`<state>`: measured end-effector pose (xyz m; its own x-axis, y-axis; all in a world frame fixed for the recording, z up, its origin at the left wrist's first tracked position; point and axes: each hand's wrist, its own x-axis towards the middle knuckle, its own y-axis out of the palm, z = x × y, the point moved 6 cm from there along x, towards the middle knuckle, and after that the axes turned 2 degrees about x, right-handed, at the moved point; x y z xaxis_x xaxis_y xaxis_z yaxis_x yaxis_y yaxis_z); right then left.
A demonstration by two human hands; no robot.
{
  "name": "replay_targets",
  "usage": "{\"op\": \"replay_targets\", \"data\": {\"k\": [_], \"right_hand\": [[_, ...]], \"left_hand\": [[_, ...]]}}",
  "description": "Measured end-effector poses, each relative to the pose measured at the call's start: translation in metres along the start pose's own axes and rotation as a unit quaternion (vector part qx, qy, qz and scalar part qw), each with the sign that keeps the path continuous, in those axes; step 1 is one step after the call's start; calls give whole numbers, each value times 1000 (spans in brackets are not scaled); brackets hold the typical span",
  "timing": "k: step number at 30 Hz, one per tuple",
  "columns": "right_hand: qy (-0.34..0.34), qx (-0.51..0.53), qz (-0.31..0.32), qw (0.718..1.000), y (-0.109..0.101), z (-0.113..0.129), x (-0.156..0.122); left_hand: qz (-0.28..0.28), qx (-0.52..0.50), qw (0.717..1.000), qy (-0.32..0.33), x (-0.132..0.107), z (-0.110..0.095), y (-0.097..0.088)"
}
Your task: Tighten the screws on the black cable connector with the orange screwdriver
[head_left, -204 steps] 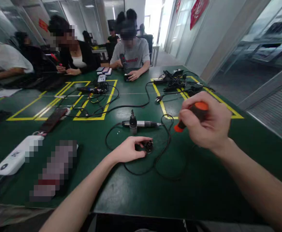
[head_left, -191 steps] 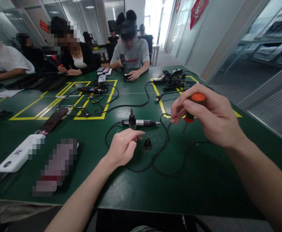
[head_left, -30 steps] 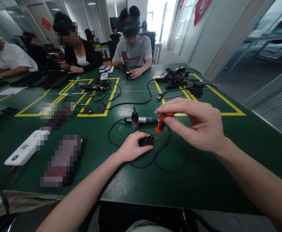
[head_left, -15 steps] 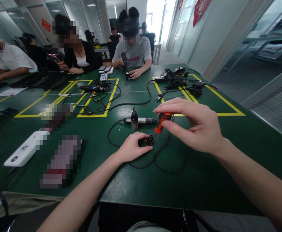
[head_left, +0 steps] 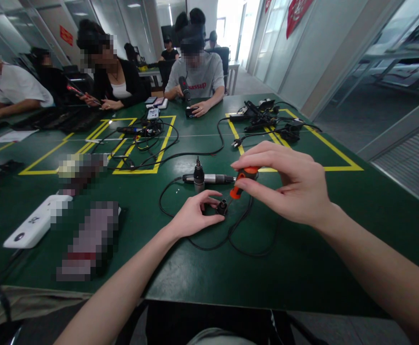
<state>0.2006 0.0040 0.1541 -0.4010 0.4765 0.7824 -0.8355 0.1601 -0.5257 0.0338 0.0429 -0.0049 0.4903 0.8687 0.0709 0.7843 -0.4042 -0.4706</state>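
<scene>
Small dark part [head_left: 222, 208], landmark for all places: standing on the counter [head_left: 266, 287], short collar upward, between the two hands.

Left hand [head_left: 200, 213]: at the part's left, half open in a loose C. Thumb tip at its near edge, index finger raised clear; whether the other fingers bear on it cannot be told. The curve probably serves as a light brace against sliding or turning.

Right hand [head_left: 259, 179]: beyond and to the right of the part, thumb and fingers closed about the stubby orange-and-black handle of a screwdriver [head_left: 244, 176]. Shaft slants down-left to the part's right side; tip contact too small to confirm. The tilt likely lets the blade reach the side, and the high grip leaves that side visible.

Beyond the part, to its left: a pointed black-and-silver tool [head_left: 198, 177], upright, in front of a silver-barrelled handpiece [head_left: 216, 178] lying flat. Presumably set there for elbow room. Black cable [head_left: 209, 249] loops around the part.
</scene>
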Motion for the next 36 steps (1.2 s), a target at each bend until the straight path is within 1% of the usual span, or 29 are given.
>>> {"op": "replay_targets", "data": {"k": [4, 7, 10, 13, 18, 21, 27, 30, 33, 36], "right_hand": [[-6, 2, 7, 1000, 1, 1, 0], [-7, 0, 21, 1000, 2, 2, 0], [-7, 0, 20, 1000, 2, 2, 0], [-7, 7, 18, 1000, 3, 1, -1], [18, 40, 14, 999, 5, -2, -3], [12, 46, 19, 999, 6, 0, -3], [17, 36, 11, 999, 3, -2, -2], [30, 53, 10, 998, 4, -5, -2], [40, 82, 11, 996, 5, -6, -3], [37, 89, 20, 995, 6, -5, -3]], "left_hand": [[33, 2, 999, 20, 2, -2, 1], [55, -5, 998, 15, 5, -1, 5], [72, -28, 997, 19, 7, -2, 8], [72, -28, 996, 37, 7, -4, 7], [77, -10, 996, 52, 6, -3, 8], [81, -12, 995, 62, 6, -3, 9], [60, -47, 996, 47, 4, -3, 6], [79, -40, 995, 41, 4, -2, 9], [81, -35, 995, 45, 5, -1, 9], [86, -35, 995, 48, 5, 0, 9]]}}
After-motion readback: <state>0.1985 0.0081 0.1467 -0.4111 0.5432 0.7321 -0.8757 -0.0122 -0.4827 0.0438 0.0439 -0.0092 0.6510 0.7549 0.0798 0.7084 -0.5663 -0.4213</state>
